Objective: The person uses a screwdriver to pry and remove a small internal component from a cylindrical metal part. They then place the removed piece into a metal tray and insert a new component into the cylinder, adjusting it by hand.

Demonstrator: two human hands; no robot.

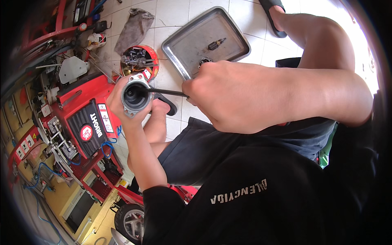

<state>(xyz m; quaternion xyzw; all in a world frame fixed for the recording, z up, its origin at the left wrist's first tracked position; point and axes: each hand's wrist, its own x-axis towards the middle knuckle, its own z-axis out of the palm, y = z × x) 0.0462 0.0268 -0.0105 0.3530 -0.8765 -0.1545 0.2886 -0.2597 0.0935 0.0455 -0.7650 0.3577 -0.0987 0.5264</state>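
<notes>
My left hand [117,100] is closed round a hollow cylindrical metal housing [131,110] with a bolt flange, its dark bore facing up toward me. My right hand [214,94] grips a thin black rod [165,92], whose far end reaches into the bore; its tip is hidden in shadow. Beyond my right hand, a shallow metal tray [175,49] lies on the tiles, holding a small dark cylindrical part [215,44] and another metal piece [204,61], partly hidden by my hand.
Behind the housing stands a red round container [148,52] of metal parts, near a grey rag [134,26]. A red-and-black machine [75,102], a cluttered red rack and blue hoses fill the left side. A wheel [130,222] is at lower left; my sandalled feet rest on the floor.
</notes>
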